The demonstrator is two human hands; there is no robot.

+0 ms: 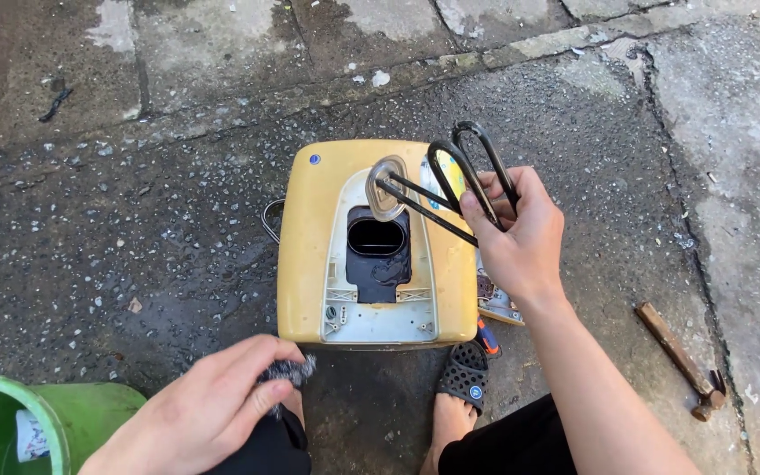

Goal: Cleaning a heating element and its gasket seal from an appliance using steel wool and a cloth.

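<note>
My right hand (pixel 516 230) has its grip closed around the dark looped rods of a heating element (pixel 450 180), holding it just above the far end of the yellow casing (pixel 310 255), its oval flange plate tilted over the dark oval opening (pixel 376 237). My left hand (pixel 208 406), near and to the left, pinches a grey wad of steel wool (pixel 288 371) between fingers and thumb. The casing lies flat on the wet concrete floor (pixel 134 237), with a green bucket (pixel 50 422) at the near left, a hammer (pixel 683 361) well apart on the right, and my sandalled foot (pixel 465 378) just near of the casing.
</note>
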